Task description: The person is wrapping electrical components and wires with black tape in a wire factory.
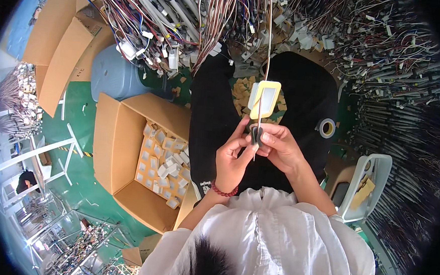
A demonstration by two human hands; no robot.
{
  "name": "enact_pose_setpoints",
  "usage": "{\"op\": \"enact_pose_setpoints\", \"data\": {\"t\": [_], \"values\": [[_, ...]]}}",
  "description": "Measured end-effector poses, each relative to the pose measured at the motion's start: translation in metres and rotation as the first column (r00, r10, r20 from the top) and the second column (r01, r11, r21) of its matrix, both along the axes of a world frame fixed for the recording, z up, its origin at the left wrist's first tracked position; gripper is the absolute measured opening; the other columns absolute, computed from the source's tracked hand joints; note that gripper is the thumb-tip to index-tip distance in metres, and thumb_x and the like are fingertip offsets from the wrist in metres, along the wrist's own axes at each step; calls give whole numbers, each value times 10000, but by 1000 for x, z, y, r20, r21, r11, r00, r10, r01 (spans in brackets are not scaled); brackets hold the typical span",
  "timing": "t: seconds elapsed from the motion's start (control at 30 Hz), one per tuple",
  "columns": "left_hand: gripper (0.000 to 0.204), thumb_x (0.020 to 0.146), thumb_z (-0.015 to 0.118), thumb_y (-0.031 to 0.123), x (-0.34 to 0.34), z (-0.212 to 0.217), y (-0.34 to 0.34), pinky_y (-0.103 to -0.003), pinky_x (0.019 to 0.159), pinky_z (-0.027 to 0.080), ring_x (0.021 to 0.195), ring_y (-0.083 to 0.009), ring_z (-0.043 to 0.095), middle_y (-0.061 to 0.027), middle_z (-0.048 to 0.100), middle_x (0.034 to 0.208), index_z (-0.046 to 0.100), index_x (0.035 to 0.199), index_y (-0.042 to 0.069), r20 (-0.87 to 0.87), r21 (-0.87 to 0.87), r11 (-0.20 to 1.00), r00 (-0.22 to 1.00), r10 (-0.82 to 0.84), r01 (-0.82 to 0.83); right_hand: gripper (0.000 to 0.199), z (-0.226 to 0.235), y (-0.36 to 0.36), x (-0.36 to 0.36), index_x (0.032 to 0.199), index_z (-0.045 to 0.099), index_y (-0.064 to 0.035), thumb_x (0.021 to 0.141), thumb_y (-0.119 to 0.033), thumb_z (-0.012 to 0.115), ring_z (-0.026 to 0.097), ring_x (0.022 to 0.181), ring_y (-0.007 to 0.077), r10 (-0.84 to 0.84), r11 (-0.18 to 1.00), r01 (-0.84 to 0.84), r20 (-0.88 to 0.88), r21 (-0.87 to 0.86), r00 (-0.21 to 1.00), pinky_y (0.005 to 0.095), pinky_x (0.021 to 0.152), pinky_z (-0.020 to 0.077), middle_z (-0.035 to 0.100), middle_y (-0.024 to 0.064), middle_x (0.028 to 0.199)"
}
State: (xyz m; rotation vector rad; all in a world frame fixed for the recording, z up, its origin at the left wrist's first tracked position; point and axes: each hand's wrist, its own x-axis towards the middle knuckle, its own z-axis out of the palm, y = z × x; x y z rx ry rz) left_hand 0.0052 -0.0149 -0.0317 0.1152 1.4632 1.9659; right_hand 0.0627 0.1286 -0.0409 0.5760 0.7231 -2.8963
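Observation:
In front of my lap, my left hand (232,161) and my right hand (281,147) meet with fingertips closed on a small black piece (257,135). The black piece sits around or against a thin brown cable (269,45), which comes down from the wire bundles above; I cannot tell which. Just beyond my fingertips, a small white box-shaped part (268,101) with a yellow rim is at the cable, tilted. The cable's lower end shows below my thumbs. Between my knees, several tan paper scraps (242,94) lie on the floor.
An open cardboard box (107,151) at my left holds several small white parts (170,167). Beyond it stands a blue-grey plastic stool (114,70). A tape roll (326,128) rests on my right thigh. Dense cable bundles (398,113) crowd the far and right sides, near a white plastic stool (381,182).

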Motion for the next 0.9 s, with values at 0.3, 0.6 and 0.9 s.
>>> {"op": "enact_pose_setpoints", "data": {"t": [0.3,0.6,0.9], "values": [[105,785,694,52,-34,10,-7,-313,842,475,935,-217,637,-159,581,1260,654,866,-2,-442,-339,869,755,-485,360,164,12,-6,1,1007,629,-28,899,-151,625,502,631,62,-127,979,121,31,162,991,195,559,379,602,3,776],[656,939,554,316,-89,-14,45,-345,819,516,1001,-211,592,-169,536,1213,205,1438,73,74,307,870,902,-425,385,246,22,-15,3,1116,545,14,934,-149,571,456,575,64,-138,966,104,133,237,981,208,521,351,526,-13,719],[505,933,495,230,-21,-4,20,-286,935,407,1080,-163,518,-113,502,1211,326,1357,13,-271,-63,921,882,-386,385,52,21,-22,4,946,562,8,911,-29,573,570,672,58,-327,797,175,170,578,929,194,560,445,629,48,758]]}}
